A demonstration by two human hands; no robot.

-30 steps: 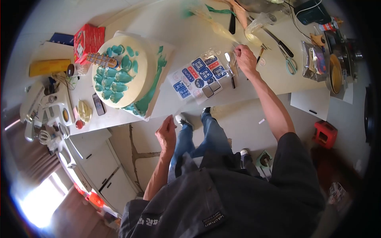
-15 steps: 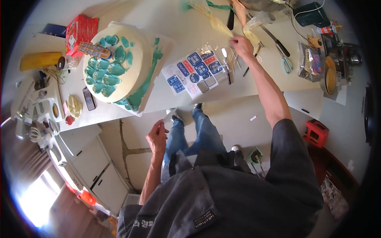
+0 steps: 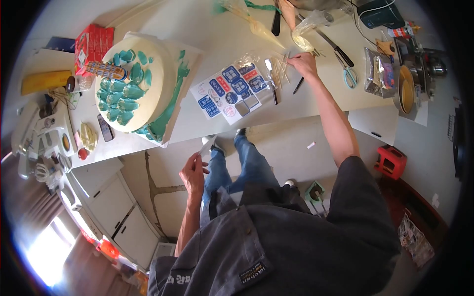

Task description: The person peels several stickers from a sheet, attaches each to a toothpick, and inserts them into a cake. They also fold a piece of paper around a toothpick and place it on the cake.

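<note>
My left hand (image 3: pixel 192 173) is raised near the counter's front edge, its fingers closed on a thin, whitish, pointed piece (image 3: pixel 206 146). Over the back of the counter, my right hand (image 3: pixel 303 65) has its fingers drawn together beside thin wooden sticks (image 3: pixel 282 69); what they pinch, if anything, I cannot make out. A piping bag with pale yellow filling (image 3: pixel 264 33) lies just beyond it, and another filled bag (image 3: pixel 302 40) rests above the knuckles. At left stands a cream-coloured cake (image 3: pixel 157 93) with teal petal-like dabs and a patterned cylinder (image 3: pixel 106 70) on top.
Between cake and right hand lie a printed sticker sheet (image 3: pixel 229 93) and a small spatula (image 3: pixel 271 81). Further right are a black-handled knife (image 3: pixel 340 55), scissors (image 3: pixel 349 78) and a round tin (image 3: pixel 406 91). A phone (image 3: pixel 105 128) and a white mixer (image 3: pixel 54 130) sit at left.
The view has shifted slightly, moving the counter items left. My right hand has moved a little nearer to me, away from the piping bag tip. My left hand still holds the whitish piece.
</note>
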